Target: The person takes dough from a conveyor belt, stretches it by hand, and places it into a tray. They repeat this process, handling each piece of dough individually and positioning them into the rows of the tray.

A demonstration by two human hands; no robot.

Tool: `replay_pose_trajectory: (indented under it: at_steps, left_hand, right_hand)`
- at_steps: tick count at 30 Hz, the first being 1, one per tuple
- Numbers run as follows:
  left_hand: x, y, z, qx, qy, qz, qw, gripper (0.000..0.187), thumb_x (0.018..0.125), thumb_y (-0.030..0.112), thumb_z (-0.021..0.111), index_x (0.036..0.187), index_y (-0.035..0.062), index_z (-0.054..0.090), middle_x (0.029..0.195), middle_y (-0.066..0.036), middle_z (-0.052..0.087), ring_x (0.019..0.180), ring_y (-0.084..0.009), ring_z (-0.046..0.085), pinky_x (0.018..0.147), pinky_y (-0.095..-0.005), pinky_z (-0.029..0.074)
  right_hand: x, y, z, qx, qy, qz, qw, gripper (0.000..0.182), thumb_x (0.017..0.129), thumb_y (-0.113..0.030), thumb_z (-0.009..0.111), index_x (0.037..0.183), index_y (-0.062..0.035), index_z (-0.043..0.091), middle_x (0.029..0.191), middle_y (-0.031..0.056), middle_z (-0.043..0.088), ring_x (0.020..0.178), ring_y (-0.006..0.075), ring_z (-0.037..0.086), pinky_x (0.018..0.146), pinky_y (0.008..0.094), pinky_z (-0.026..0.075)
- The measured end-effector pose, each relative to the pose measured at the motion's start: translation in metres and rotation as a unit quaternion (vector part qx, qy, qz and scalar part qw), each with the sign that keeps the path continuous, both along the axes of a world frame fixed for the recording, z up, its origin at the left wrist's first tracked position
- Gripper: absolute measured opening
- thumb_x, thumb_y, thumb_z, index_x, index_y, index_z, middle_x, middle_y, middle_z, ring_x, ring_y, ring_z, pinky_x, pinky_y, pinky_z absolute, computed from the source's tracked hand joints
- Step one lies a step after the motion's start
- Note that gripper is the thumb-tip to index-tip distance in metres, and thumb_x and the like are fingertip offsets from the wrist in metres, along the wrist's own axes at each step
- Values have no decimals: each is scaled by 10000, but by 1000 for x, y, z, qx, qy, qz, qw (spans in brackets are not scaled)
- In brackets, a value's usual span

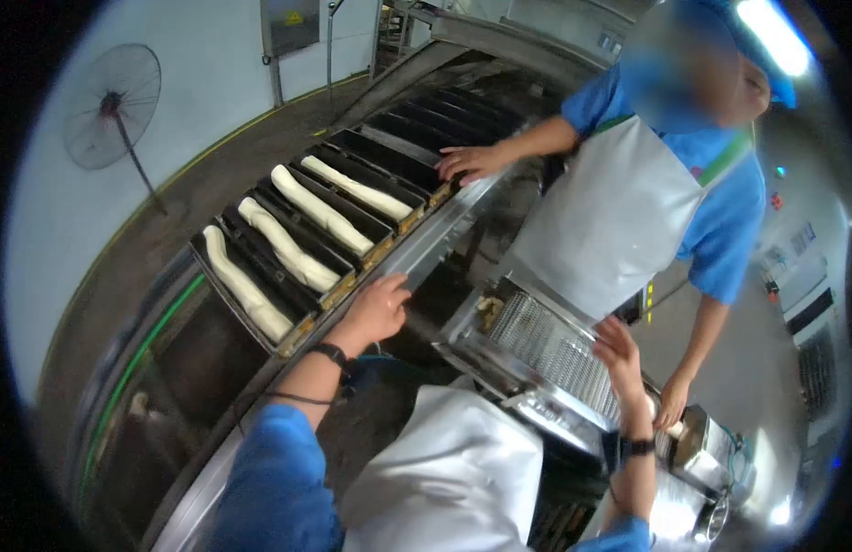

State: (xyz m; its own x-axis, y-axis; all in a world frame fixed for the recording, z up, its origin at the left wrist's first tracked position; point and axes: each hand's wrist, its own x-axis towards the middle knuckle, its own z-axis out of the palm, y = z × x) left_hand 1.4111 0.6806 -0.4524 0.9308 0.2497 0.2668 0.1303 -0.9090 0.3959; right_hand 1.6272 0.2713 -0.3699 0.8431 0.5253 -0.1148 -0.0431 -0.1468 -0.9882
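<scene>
Four long dough pieces (pixel 288 247) lie in black pans (pixel 260 267) on the conveyor at left. Left hand (pixel 378 311) rests on the conveyor rail (pixel 426 248) just beside the pans, grip loose, holding nothing. Right hand (pixel 617 354) hovers over the ridged machine belt (pixel 545 345), fingers apart. A co-worker's hand (pixel 470 162) touches farther pans.

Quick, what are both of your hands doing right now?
Left hand: open, resting on the conveyor rail beside the dough pans, holding nothing.
Right hand: open, over the metal roller machine, holding nothing.
</scene>
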Motion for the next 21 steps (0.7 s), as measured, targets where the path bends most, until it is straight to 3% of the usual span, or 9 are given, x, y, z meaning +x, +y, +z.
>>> replay_pose_trajectory:
  at_steps: [2,5,6,10,12,13,16,18,21]
  left_hand:
    - [3,1,5,4,7,12,1000,290,838,143,617,1111,68,678,1376,-151,516,1284,-325,473,1061,-414,414]
    - [-9,10,47,-210,-39,48,976,364,797,155,717,1156,110,668,1360,-165,537,1288,-310,486,1071,-376,396]
    - [-22,23,60,-149,-74,55,984,377,813,123,702,1186,111,651,1370,-156,536,1287,-295,491,1084,-384,384]
    - [-82,97,86,-41,-161,337,927,431,821,150,689,1233,55,607,1350,-189,535,1305,-341,457,1087,-418,348]
    - [-131,145,62,-134,-55,512,847,673,902,307,614,1434,-31,381,1459,-217,400,1355,-343,385,1112,-438,318]
    - [-163,208,-6,-221,-178,499,819,778,838,274,695,1437,-76,342,1451,-272,401,1353,-348,386,1119,-424,297]
    - [-177,232,-22,-271,-149,568,763,812,916,363,583,1518,2,174,1488,-207,354,1350,-326,374,1100,-437,328]
    - [-172,198,3,-468,-211,463,723,786,919,368,566,1515,8,202,1484,-179,365,1325,-312,391,1090,-433,327]
    - [-174,157,42,-569,-190,428,676,685,949,417,545,1459,18,321,1409,-162,440,1242,-305,459,1038,-446,365]
  right_hand:
    - [13,-79,-76,-194,-164,-66,965,604,793,23,692,1356,25,471,1310,220,548,1189,341,553,1020,408,455]
    - [-24,-176,-107,-396,-322,-133,850,579,772,-1,688,1314,37,487,1328,262,510,1237,413,486,1055,430,396]
    - [-44,-201,-113,-460,-346,-190,795,558,777,-15,678,1300,42,493,1345,274,488,1256,435,457,1069,439,373]
    - [-104,-286,-112,-605,-145,-314,717,612,941,-305,506,1433,23,347,1494,258,315,1384,407,308,1138,518,251]
    - [-123,-311,-115,-641,-51,-344,685,657,978,-376,414,1486,9,253,1552,235,222,1438,382,216,1152,544,200]
    - [-127,-301,-95,-654,-4,-348,672,650,991,-369,403,1499,-1,234,1576,221,176,1456,367,180,1150,536,205]
    - [-139,-309,-94,-648,-3,-352,676,663,999,-390,381,1510,-8,203,1580,226,158,1464,361,156,1146,538,210]
    - [-137,-325,-108,-654,-10,-344,674,664,1002,-400,367,1513,-13,194,1581,226,154,1464,360,160,1141,548,214]
    - [-126,-335,-125,-655,-24,-331,679,667,1006,-415,348,1519,-24,176,1581,232,138,1464,362,157,1131,570,217]
